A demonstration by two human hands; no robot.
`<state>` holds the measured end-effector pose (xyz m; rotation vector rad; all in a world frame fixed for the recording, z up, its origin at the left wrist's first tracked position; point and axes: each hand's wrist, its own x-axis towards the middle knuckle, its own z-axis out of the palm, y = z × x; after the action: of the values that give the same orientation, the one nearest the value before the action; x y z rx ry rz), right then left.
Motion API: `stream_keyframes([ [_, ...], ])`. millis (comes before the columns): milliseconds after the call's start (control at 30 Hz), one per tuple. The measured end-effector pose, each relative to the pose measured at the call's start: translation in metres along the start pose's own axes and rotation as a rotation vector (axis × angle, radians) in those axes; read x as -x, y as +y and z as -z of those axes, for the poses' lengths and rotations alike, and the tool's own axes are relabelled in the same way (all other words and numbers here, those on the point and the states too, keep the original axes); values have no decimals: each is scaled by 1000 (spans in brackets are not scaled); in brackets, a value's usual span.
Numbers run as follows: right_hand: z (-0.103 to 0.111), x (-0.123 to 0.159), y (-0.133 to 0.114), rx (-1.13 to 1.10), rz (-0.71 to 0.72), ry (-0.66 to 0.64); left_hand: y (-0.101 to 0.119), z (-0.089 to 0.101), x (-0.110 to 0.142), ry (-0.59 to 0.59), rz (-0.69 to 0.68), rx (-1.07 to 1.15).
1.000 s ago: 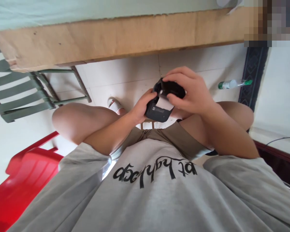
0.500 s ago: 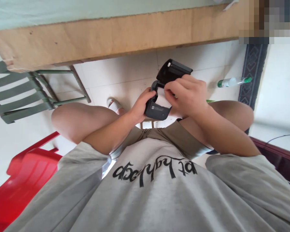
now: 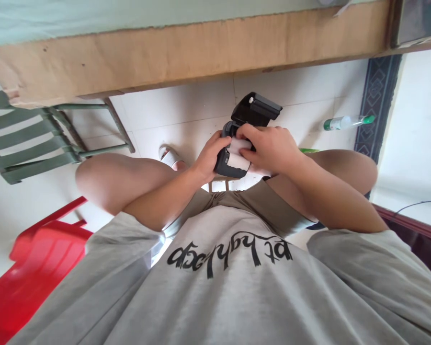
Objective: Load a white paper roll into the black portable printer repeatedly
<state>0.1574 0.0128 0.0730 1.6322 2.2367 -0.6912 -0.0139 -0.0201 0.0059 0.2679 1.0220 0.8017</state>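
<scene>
A black portable printer (image 3: 227, 168) with its lid (image 3: 255, 108) swung up is held over my lap. My left hand (image 3: 209, 157) is wrapped round its left side, the thumb on the upper edge. White paper (image 3: 238, 159) from the roll in the compartment hangs over the printer's near side. My right hand (image 3: 273, 146) is bent over the opening, its thumb and fingers closed on the paper. The hand covers part of the roll and the printer's right side.
A wooden-edged table (image 3: 187, 55) with a pale green cover runs across the front. A green folding chair (image 3: 25, 134) stands left, a red plastic chair (image 3: 53, 254) lower left. A plastic bottle (image 3: 341, 123) with a green cap lies on the floor at right.
My right hand has moved left and lower over the compartment. The paper now extends over the printer's near side, where a printed label showed before. My left hand keeps its hold.
</scene>
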Motion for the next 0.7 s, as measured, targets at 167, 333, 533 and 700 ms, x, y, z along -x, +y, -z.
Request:
stream_keyframes([
  [167,11,6,25,-684,139,38,0,-2,-1,7,-24,79],
  [333,9,7,30,-1176,186,31,0,-1,-2,3,-7,116],
  [533,18,-12,19,-1089,255,384,2,0,0,11,-5,108],
  [700,64,-46,16,-736,465,741,2,3,2,-77,-44,109],
])
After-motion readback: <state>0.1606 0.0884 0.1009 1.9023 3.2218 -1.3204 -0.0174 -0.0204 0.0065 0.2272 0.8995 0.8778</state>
